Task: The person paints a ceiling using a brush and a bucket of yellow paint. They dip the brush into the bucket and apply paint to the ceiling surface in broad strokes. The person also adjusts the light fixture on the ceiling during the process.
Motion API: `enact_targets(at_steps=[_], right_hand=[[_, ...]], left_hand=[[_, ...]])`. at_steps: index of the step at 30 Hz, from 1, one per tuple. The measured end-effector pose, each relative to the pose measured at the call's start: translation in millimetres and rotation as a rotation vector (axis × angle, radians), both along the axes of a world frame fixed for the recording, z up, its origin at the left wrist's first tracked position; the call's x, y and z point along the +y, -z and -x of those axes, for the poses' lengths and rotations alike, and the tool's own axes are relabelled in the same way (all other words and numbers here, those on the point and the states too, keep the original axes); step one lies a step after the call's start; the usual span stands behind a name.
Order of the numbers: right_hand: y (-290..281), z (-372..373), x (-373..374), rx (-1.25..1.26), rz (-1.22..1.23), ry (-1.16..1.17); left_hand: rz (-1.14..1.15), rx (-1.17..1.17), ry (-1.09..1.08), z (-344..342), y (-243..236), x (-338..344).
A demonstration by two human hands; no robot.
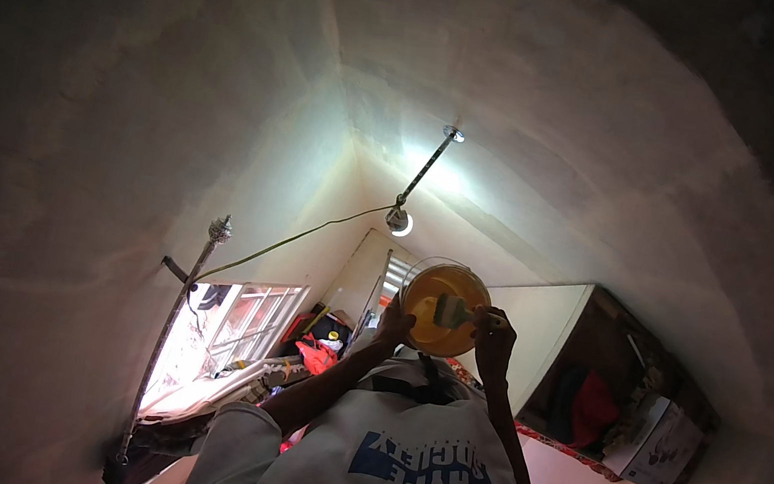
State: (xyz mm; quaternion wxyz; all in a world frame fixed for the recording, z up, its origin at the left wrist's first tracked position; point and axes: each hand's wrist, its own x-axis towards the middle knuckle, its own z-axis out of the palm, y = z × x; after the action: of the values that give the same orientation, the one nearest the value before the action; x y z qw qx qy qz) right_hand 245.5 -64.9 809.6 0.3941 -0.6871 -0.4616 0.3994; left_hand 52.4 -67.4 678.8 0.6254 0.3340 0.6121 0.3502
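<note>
Close in front of my chest, my left hand (392, 326) grips the side of a round yellow-orange bucket (447, 277), which is tipped so that its inside shows. A thin wire handle (414, 269) loops past its upper left edge. My right hand (492, 342) is closed on the handle of a wide paintbrush (453, 311). The brush's dark bristle end lies over the inside of the bucket, pointing left. Whether the bristles touch what is in there, I cannot tell.
Overhead, a lit bulb (398, 221) hangs on a rod with a trailing cable. A curtain rod (173, 335) runs beside a bright window (252, 327) on the left. At right, an open cupboard (536, 326) holds a red-and-black item and a box (654, 444). Patchy walls surround me.
</note>
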Motion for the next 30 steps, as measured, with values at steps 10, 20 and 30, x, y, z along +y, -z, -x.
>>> enact_targets(at_steps=[10,20,30], right_hand=[[8.6,-0.2,1.1,0.088,-0.030,0.026],[33.7,-12.5,-3.3,-0.003,-0.161,0.019],[49.9,-11.6,4.5,-0.273,-0.115,-0.233]], left_hand=[[0.020,-0.018,-0.046,-4.1,-17.5,1.7],[-0.011,0.030,0.008,1.2,-12.9,3.8],[0.030,-0.111,-0.012,-3.6,-58.7,7.5]])
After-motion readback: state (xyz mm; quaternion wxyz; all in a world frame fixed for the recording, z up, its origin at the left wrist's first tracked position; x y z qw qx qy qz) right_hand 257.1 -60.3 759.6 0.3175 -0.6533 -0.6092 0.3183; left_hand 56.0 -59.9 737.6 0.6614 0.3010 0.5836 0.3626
